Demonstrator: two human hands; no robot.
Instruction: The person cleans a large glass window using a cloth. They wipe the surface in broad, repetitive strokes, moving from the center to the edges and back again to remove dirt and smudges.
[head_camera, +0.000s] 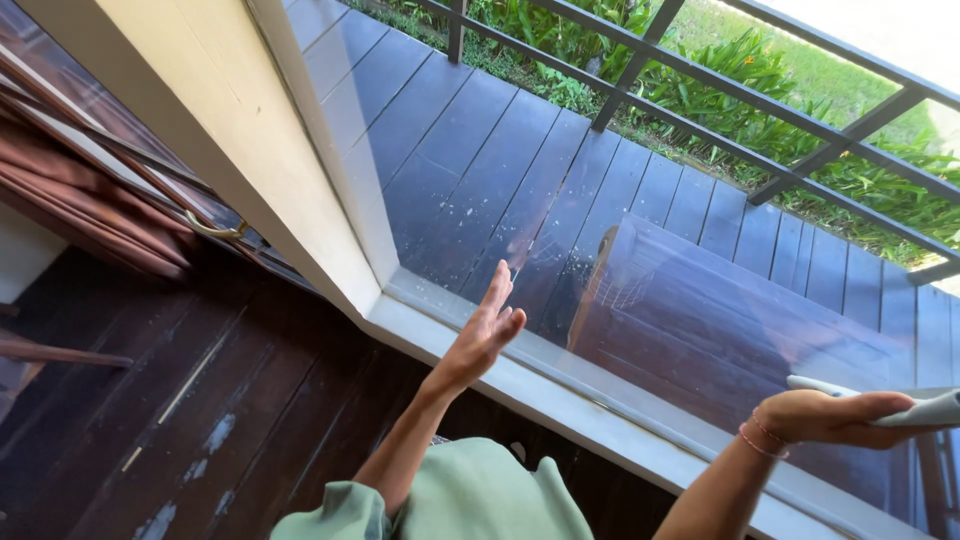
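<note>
My left hand (485, 325) is raised with its fingers spread, the fingertips at or close to the lower part of a large window pane (480, 170). It holds nothing. My right hand (825, 415) is at the right edge, closed around a light grey handle of a flat tool (925, 408) that lies against the glass. A pink cord bracelet sits on that wrist. White specks dot the glass above my left hand. Green sleeves show at the bottom.
A cream window frame (330, 240) and sill (560, 395) border the pane. Beyond the glass lie a dark wooden deck (560, 190), a metal railing (760, 95) and green plants. Brown curtains (90, 190) hang at the left above a dark wooden floor (220, 400).
</note>
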